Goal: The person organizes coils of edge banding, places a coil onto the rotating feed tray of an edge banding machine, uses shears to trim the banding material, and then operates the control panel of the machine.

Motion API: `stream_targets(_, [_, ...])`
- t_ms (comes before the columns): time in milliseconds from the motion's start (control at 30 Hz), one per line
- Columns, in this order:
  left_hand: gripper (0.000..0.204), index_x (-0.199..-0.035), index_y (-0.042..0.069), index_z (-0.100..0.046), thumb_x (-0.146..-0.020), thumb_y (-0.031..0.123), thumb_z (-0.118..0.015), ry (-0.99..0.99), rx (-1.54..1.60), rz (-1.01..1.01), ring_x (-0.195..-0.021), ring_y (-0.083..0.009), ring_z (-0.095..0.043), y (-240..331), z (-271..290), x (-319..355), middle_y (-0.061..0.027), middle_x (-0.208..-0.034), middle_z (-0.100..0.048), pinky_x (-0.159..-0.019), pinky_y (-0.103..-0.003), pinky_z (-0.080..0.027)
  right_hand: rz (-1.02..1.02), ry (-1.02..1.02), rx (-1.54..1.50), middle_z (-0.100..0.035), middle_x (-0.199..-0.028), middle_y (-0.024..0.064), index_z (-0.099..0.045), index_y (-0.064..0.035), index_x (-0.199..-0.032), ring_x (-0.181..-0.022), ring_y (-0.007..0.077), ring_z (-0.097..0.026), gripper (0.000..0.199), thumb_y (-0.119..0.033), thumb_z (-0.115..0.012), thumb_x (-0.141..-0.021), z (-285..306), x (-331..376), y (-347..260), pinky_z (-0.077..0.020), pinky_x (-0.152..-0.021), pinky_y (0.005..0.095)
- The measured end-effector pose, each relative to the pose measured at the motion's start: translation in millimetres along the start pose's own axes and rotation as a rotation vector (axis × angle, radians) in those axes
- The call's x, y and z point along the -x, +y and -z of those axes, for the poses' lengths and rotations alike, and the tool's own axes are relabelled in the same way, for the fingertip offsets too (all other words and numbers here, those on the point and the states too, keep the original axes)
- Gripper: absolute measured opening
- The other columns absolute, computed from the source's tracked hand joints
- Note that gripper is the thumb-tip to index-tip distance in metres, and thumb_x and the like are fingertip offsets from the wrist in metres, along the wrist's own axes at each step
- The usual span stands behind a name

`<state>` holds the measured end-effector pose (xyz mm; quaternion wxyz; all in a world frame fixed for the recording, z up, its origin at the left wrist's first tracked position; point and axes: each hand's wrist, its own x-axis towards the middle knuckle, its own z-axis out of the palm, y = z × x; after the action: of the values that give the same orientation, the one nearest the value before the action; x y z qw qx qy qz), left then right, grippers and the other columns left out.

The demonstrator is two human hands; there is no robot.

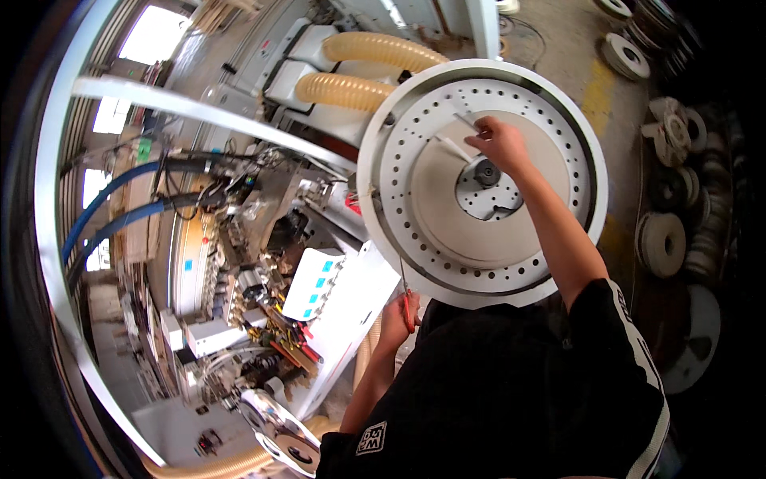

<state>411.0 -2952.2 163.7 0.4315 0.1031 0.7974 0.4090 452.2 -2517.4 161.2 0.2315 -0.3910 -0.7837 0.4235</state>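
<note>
A large white round turntable (574, 152) with rings of small holes carries a beige coil of band (447, 215) around a hub (487, 173). My right hand (501, 144) reaches over the coil beside the hub and pinches the pale loose end of the band (453, 147). My left hand (396, 315) is down by the disc's near rim, closed on red-handled scissors (408, 307) whose blades point up toward the rim.
The machine (263, 239) with hoses, cables and a white control panel (319, 283) lies to my left. Two tan ribbed ducts (375, 68) run behind the disc. Several spare coils (662, 243) lie on the floor at right.
</note>
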Motion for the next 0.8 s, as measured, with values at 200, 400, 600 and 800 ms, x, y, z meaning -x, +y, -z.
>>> stream_targets(200, [0.049,-0.088,0.001,-0.064,-0.099,0.048,-0.059,0.21,0.056,0.162,-0.054,-0.0134,-0.058,-86,34,23,-0.004,-0.068,-0.059,-0.051,-0.029,-0.047,0.097,-0.351,0.464,-0.07,-0.094,0.0141,-0.074,-0.01,-0.099,-0.094,0.0347,-0.066,0.033,-0.035,-0.075,-0.077,-81,-20,8,-0.0531,-0.081,0.0459])
stream_targets(400, [0.052,-0.099,0.0,-0.068,-0.094,0.052,-0.059,0.266,-0.236,0.269,-0.082,-0.0339,-0.07,-214,80,0,-0.0191,-0.082,-0.07,-0.074,-0.043,-0.053,-0.14,0.117,-0.453,-0.069,-0.086,-0.0022,-0.076,-0.0048,-0.097,-0.08,0.0085,-0.058,0.021,-0.025,-0.071,-0.095,-47,19,25,-0.0457,-0.074,0.025])
stream_targets(600, [0.052,-0.097,-0.001,-0.067,-0.098,0.048,-0.05,0.129,-0.567,0.242,-0.096,-0.0439,-0.066,-260,143,-75,-0.0239,-0.099,-0.068,-0.085,-0.052,-0.051,0.099,0.556,-0.658,-0.067,-0.096,0.0042,-0.068,0.0035,-0.111,-0.083,0.0085,-0.055,0.02,-0.013,-0.06,-0.102,-3,79,-46,-0.0466,-0.085,0.0236])
stream_targets(800, [0.034,-0.114,0.003,-0.062,-0.098,0.033,-0.055,0.206,-0.705,0.167,-0.101,-0.0401,-0.064,-309,202,-197,-0.0198,-0.106,-0.066,-0.086,-0.049,-0.053,-0.114,0.213,-0.561,-0.07,-0.092,0.0075,-0.067,-0.0004,-0.105,-0.072,0.007,-0.05,0.019,-0.017,-0.057,-0.104,-85,155,-105,-0.0422,-0.068,0.023])
